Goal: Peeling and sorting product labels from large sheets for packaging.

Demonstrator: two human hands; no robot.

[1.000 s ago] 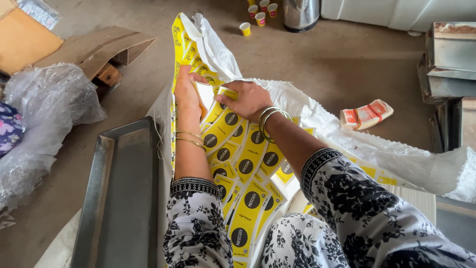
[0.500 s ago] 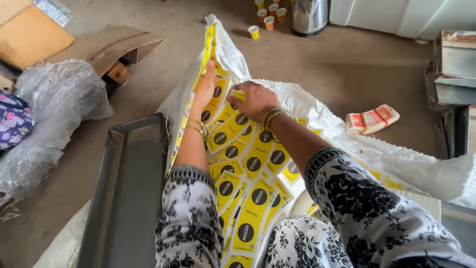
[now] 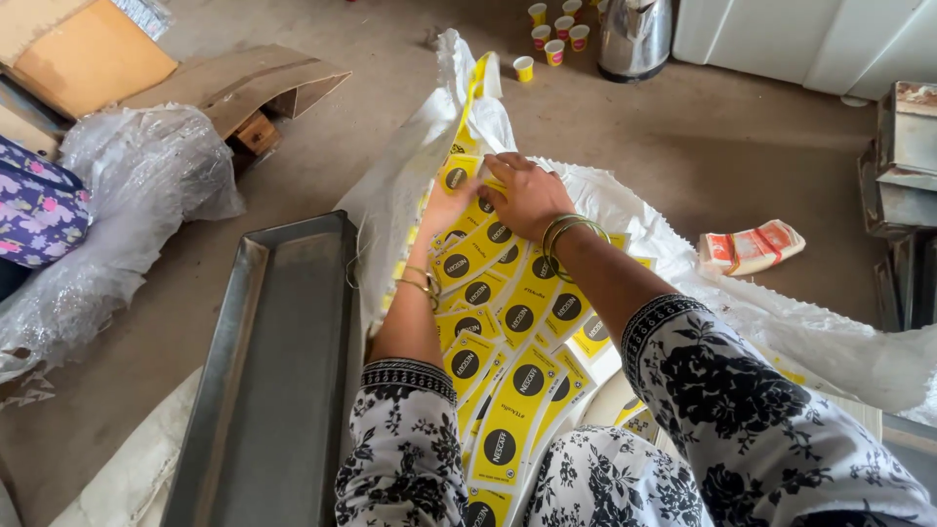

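Spreading across the middle of the frame, a big white sack lies open on the concrete floor, its mouth toward the top centre. Left of it, running to the bottom edge, sits a long grey metal tray, and crumpled clear plastic sheeting fills the far left below flattened cardboard. Over the sack runs a strip of yellow sachets with dark round marks — from bottom centre up to the sack's mouth, where its end stands upright. Both hands meet on it at upper centre: the right hand lies knuckles-up, fingers curled down on the sachets, and the left hand is tucked beside it, closed around the strip's edge — its fingers are mostly hidden. A steel kettle and small paper cups stand at the top; a banded red-and-white bundle lies at right.
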